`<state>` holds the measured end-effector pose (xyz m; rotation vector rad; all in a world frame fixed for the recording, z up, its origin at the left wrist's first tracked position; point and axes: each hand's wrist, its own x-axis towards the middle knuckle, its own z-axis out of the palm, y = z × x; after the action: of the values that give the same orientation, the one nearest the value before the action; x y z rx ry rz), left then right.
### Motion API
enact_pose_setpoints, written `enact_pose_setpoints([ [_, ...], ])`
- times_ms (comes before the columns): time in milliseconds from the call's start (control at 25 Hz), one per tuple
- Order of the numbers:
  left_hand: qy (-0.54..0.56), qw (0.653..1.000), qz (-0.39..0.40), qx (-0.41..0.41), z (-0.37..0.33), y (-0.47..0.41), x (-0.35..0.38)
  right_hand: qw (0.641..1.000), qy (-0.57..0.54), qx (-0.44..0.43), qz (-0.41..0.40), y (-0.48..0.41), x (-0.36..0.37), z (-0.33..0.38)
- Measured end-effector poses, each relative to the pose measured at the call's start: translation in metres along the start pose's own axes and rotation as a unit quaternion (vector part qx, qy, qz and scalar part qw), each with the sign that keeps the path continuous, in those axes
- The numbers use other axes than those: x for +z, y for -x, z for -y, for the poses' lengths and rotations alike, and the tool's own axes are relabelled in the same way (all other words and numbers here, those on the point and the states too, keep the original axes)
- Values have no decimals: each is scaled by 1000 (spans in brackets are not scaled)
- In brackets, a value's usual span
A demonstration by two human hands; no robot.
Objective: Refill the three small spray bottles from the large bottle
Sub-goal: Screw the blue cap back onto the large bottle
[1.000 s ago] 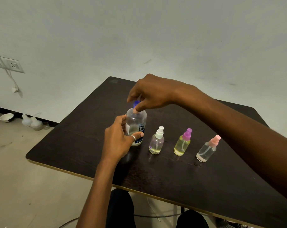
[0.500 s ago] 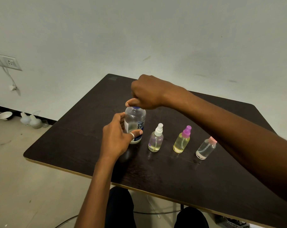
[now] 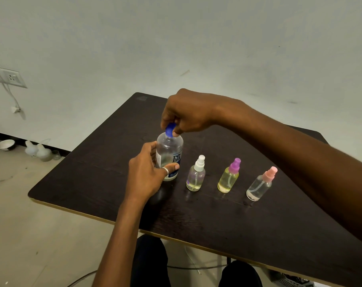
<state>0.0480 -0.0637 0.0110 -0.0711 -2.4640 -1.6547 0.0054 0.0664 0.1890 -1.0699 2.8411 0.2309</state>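
Bottles stand in 1 row on the dark wooden table (image 3: 105, 162), and the large bottle (image 3: 170, 150), clear with a white and blue label, is the leftmost of the 4. It stands upright. The left hand (image 3: 145, 177) grips its body from the left, fingers curled round the far side and the thumb, which wears a silver ring (image 3: 165, 170), pressed across the label on the near side. The right hand (image 3: 188, 113) hangs directly above the large bottle, its arm reaching in from the right, and its thumb and fingertips pinch the blue cap (image 3: 170, 131) at the top of the neck. The cap sits tilted, and whether it is free of the neck cannot be told. Just right of the large bottle stands the white-capped spray bottle (image 3: 196, 177), with a little pale liquid at its base. Farther right is the purple-capped spray bottle (image 3: 229, 180), holding yellowish liquid, and farthest right the pink-capped spray bottle (image 3: 258, 187), almost without liquid. All 3 are capped and apart from both hands. Far left of the large bottle, a white bowl (image 3: 6, 145) lies on the floor by the wall.
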Motion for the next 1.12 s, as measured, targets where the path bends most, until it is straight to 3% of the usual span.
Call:
enact_pose_setpoints([
  [440,2,1000,0,-1,-1,1,-1,991,58,110,-51,-1,15,16],
  [720,4,1000,8,-6,-2,1,-1,1000,16,10,12,9,2,2],
  [1120,-2,1000,11,-8,-2,-1,-1,999,-30,5,-12,1,4,-3],
])
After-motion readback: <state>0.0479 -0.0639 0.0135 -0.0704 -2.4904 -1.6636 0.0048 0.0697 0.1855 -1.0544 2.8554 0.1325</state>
